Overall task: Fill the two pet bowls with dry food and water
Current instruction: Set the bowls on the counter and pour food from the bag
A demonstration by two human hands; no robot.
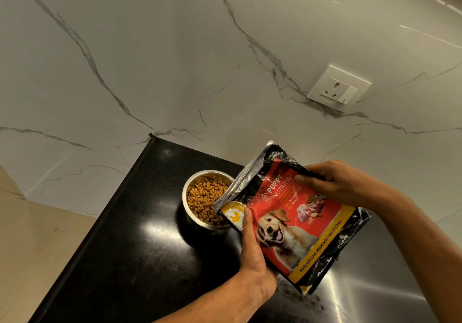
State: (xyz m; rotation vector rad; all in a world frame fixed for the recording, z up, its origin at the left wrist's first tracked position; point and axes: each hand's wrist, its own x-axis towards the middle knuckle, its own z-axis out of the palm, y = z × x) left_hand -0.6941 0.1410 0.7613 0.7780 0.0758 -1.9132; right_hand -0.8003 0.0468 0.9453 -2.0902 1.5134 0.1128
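From my remote seat I read the food half of the job as nearly done. The steel bowl point(208, 199) sits on the black desk point(140, 242), close to the marble wall point(175, 60), and it holds a good heap of brown dry food point(206, 201), level with most of the rim. I judge that it needs little or no more.

The food bag point(287, 220) hangs just to the right of the bowl, tilted, with its torn silver mouth over the bowl's right rim. I see no kibble falling, so I cannot say whether pouring goes on.

What is left, as far as I can see: the water. I find only one bowl in view; the second bowl and any water source are out of sight, so that part looks not yet started from here.

My left hand point(252, 252) grips the bag's lower-left edge, nearest the bowl, thumb flat on the printed front and the fingers wrapped behind, hidden. My right hand point(335, 185) clamps the bag's upper edge, on the far side from the bowl; its fingers point(303, 179) curl over the fold and press the front. Both hands are closed tight on the bag, neither touches the bowl.

A wall socket point(338, 87) sits above and right of the bowl.
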